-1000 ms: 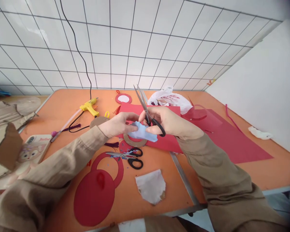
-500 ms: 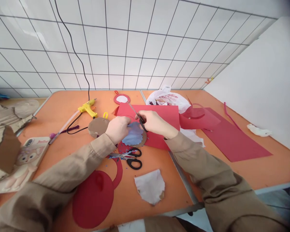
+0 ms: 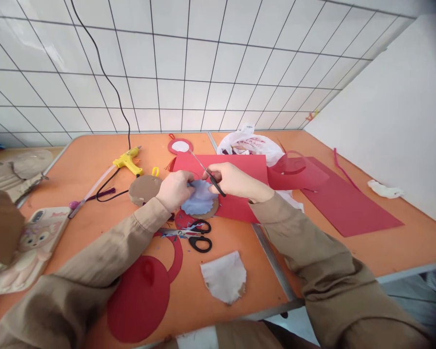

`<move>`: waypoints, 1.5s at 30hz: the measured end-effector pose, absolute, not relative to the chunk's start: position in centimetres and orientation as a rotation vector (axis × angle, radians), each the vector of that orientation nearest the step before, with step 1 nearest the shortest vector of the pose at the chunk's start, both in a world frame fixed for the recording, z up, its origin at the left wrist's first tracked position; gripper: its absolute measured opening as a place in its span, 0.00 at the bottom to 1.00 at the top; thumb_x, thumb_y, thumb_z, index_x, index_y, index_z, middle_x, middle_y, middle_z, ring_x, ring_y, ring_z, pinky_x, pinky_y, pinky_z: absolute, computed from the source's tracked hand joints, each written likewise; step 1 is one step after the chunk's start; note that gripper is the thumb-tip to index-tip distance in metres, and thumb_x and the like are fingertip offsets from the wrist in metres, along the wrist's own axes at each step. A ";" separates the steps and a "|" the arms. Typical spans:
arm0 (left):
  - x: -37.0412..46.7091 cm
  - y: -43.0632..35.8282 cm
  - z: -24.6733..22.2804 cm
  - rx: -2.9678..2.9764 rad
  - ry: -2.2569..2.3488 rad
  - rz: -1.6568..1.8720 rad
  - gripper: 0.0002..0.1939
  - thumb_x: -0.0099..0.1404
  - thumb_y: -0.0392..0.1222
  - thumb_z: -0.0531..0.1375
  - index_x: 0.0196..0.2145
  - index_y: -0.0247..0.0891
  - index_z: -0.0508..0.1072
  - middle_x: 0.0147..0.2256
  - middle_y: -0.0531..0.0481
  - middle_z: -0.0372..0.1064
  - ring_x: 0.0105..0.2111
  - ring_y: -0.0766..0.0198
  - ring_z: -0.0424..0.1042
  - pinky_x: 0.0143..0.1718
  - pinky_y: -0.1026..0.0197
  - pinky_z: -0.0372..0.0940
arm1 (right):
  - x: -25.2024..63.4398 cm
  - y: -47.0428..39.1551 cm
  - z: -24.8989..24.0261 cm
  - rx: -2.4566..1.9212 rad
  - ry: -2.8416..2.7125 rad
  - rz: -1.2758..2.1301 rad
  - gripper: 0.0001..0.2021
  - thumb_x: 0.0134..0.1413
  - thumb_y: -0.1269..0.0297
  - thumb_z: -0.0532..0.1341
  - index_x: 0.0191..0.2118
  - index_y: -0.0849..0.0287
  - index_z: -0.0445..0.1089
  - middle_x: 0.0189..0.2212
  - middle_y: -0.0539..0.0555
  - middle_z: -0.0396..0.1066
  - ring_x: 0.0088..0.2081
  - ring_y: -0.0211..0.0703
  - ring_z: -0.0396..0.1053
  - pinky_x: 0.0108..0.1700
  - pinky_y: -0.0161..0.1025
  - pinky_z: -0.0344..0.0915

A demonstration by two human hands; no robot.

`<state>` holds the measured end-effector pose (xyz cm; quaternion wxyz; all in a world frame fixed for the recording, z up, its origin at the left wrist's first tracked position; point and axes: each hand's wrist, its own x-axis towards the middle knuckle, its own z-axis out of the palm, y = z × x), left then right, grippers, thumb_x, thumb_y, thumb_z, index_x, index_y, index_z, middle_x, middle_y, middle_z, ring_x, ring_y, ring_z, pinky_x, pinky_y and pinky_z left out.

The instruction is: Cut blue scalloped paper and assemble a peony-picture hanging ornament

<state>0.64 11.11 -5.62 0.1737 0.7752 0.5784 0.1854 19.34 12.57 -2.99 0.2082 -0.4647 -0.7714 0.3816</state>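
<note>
A pale blue piece of cloth [image 3: 200,199] with a jagged edge lies over a round of brown cardboard [image 3: 212,209]. My left hand [image 3: 176,189] is closed, pinching the cloth at its upper left edge. In my right hand [image 3: 232,180] is a slim pair of scissors [image 3: 204,168], blades pointing up and left; its fingertips also touch the cloth's right side. Just below lies a second pair of scissors [image 3: 199,235] with black handles, among blue scraps. A red paper sheet [image 3: 236,167] lies behind and partly under my right hand.
A yellow glue gun [image 3: 130,161] with a black cord rests at the back left, beside a cardboard disc [image 3: 144,189]. Red paper circle [image 3: 140,298] and white cloth [image 3: 224,277] lie near the front. A phone [image 3: 39,242] is at left, a plastic bag [image 3: 252,145] at the back.
The whole view has shifted slightly. My right fingers have come onto the blue cloth's edge and the scissors in that hand have turned a little. My left hand still pinches the cloth.
</note>
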 end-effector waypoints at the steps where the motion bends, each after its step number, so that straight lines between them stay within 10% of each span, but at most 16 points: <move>1: 0.6 11.1 -5.5 2.183 1.638 0.551 0.08 0.54 0.33 0.60 0.32 0.36 0.77 0.31 0.44 0.76 0.35 0.53 0.74 0.39 0.55 0.67 | 19.4 12.7 -3.0 -1.287 -2.140 1.065 0.13 0.37 0.72 0.60 0.35 0.61 0.71 0.22 0.45 0.66 0.25 0.36 0.60 0.28 0.33 0.56; 14: 0.3 8.9 -0.8 1.692 1.153 0.602 0.08 0.55 0.37 0.61 0.23 0.38 0.64 0.18 0.57 0.61 0.16 0.68 0.63 0.18 0.64 0.59 | 21.5 10.3 0.7 -1.092 -2.117 1.249 0.12 0.41 0.69 0.65 0.37 0.57 0.71 0.25 0.47 0.66 0.26 0.37 0.63 0.27 0.34 0.58; 28: 0.1 12.3 -6.6 2.104 1.461 0.662 0.10 0.47 0.34 0.60 0.17 0.40 0.60 0.18 0.58 0.56 0.22 0.66 0.56 0.28 0.61 0.55 | 18.2 12.7 -4.5 -1.493 -2.405 0.315 0.12 0.48 0.74 0.59 0.39 0.58 0.73 0.34 0.57 0.77 0.35 0.50 0.71 0.29 0.37 0.47; 45: -0.1 12.8 -7.6 2.153 1.570 0.625 0.05 0.49 0.37 0.63 0.20 0.38 0.69 0.22 0.52 0.66 0.25 0.62 0.64 0.30 0.60 0.59 | 18.3 13.1 -4.9 -1.510 -2.490 0.212 0.11 0.52 0.70 0.58 0.41 0.57 0.72 0.37 0.58 0.78 0.37 0.51 0.72 0.28 0.38 0.44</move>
